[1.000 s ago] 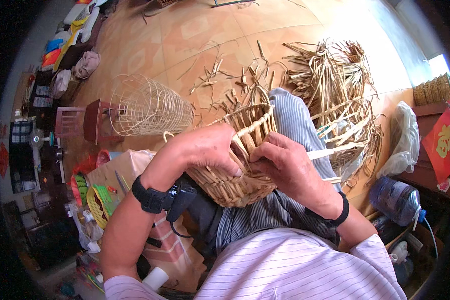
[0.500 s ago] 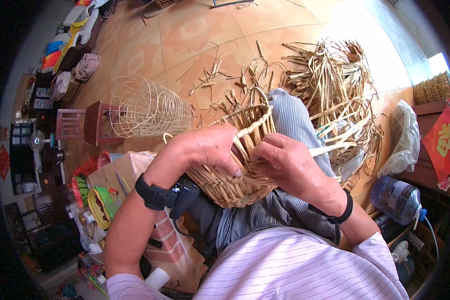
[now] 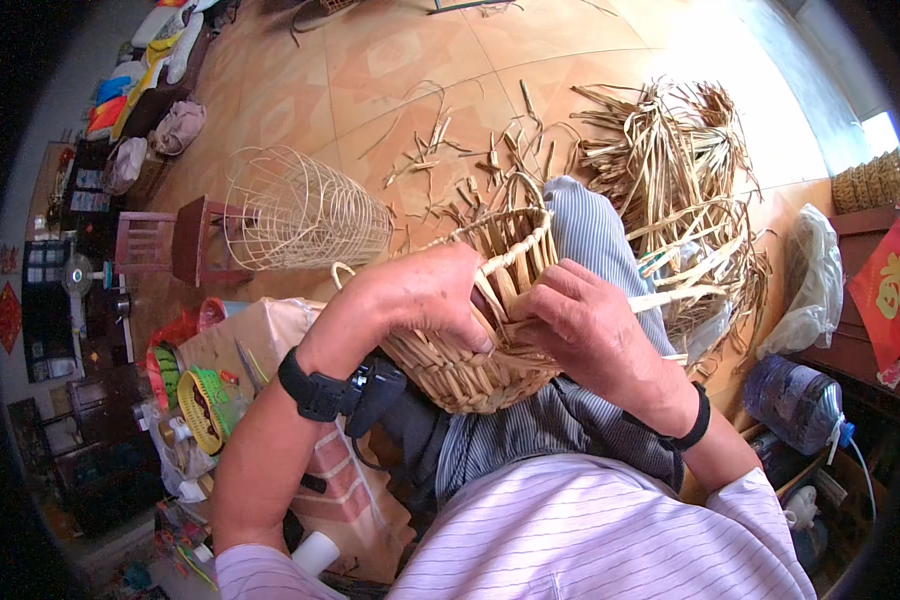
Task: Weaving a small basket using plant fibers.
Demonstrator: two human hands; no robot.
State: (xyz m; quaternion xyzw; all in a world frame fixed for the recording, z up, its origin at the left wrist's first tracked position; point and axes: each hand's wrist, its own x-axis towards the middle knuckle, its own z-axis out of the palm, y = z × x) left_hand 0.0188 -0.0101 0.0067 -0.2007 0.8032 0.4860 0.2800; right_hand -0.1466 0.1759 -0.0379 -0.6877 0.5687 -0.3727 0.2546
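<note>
With a clock face centred on the woven basket [image 3: 460, 378] and twelve at the top of the view, the basket is held at the middle, over the lap, its opening tilted toward twelve. Its rim is crossed at ten o'clock by the left hand [image 3: 432, 290]; the wall is gripped, with the thumb laid along the outside and the fingers mostly hidden inside. At three o'clock the fingers of the right hand [image 3: 585, 325] are curled and drawn together on the weave; which strand is pinched cannot be told. Behind that hand a pale strip [image 3: 685, 296] is seen pointing toward three; whether it is joined to the basket is hidden.

A black strap [image 3: 315, 393] is worn on the left wrist and a black band [image 3: 698, 425] on the right. Striped trousers [image 3: 595, 225] are seen under and beside the basket.

On the tiled floor [image 3: 280, 85], dry scraps [image 3: 468, 195] are scattered at twelve, and a bundle of dried leaves [image 3: 660, 150] is spread at half past one. An open cane frame [image 3: 355, 222] is laid on its side at ten, near a dark red stool [image 3: 198, 240]. A clear plastic bag [image 3: 807, 285] is seen at three, with a large bluish bottle [image 3: 798, 403] between three and four.
</note>
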